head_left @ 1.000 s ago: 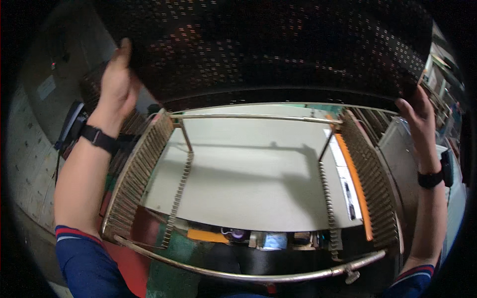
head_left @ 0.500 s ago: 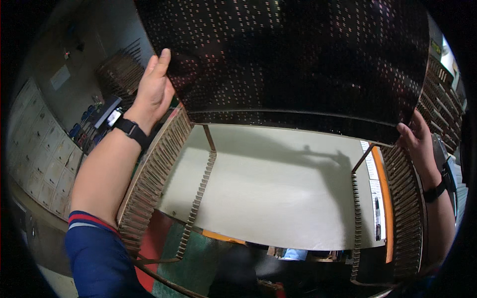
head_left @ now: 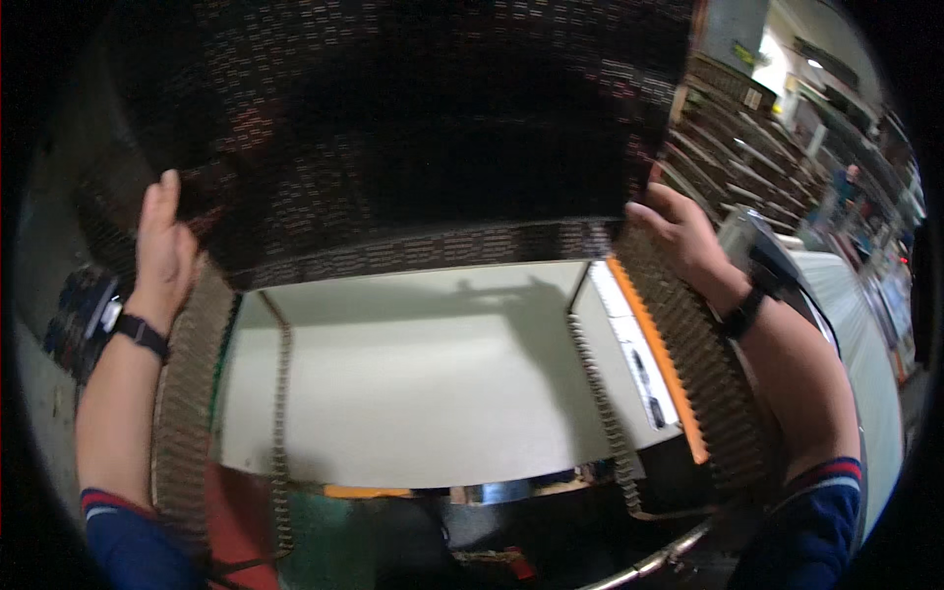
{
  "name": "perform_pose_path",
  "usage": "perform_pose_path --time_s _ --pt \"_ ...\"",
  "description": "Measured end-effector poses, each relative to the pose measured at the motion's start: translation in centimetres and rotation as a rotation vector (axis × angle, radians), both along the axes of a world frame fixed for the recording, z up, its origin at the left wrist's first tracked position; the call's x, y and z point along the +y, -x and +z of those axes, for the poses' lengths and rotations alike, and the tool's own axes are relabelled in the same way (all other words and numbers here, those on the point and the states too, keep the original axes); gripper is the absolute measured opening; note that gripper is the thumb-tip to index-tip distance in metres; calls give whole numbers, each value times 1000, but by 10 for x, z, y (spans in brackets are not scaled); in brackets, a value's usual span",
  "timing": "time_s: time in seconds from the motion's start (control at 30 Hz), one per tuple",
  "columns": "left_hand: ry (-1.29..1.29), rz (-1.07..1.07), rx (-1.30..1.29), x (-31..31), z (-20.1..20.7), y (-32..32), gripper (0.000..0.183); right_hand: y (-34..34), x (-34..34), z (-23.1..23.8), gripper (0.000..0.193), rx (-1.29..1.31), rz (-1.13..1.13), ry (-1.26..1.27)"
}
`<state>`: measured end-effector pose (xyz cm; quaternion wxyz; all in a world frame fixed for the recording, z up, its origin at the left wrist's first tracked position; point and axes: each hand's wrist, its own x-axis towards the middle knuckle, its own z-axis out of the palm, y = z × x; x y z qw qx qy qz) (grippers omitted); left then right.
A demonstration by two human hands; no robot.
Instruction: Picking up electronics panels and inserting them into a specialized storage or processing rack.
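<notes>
A large dark panel (head_left: 423, 128), patterned with rows of small pale marks, fills the upper middle, tilted up toward me. My left hand (head_left: 165, 246) presses against its left edge, thumb pointing up. My right hand (head_left: 681, 236) grips the panel near its lower right corner. Below the panel stands a metal rack with comb-like slotted sides, the left side (head_left: 189, 383) and the right side (head_left: 703, 364) flanking a white tabletop (head_left: 423, 383). The panel's lower edge is at the far end of the rack; whether it sits in the slots I cannot tell.
At the right of the table lie paper sheets (head_left: 618, 305), a black pen (head_left: 646, 383) and an orange strip (head_left: 659, 344). Further right are stacked slotted racks (head_left: 737, 147) and a pale covered surface (head_left: 836, 324). A distant person (head_left: 848, 182) shows at the right.
The view has swung to the right, so the rack, table and panel appear further left. Both hands still hold the panel by its sides. More of my right forearm shows now.
</notes>
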<state>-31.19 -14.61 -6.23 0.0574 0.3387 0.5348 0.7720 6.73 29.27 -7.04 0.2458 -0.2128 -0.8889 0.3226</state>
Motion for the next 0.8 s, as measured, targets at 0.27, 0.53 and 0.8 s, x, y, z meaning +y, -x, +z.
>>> perform_pose_path --time_s 0.27,0.53,0.8 --pt "-2 109 -69 17 0 -6 92 -6 11 -2 23 62 -29 121" --pt "-64 76 -121 22 1 -19 87 1 19 -2 21 138 -42 204" --pt "-96 40 -167 20 2 -18 73 6 5 9 21 112 -106 258"
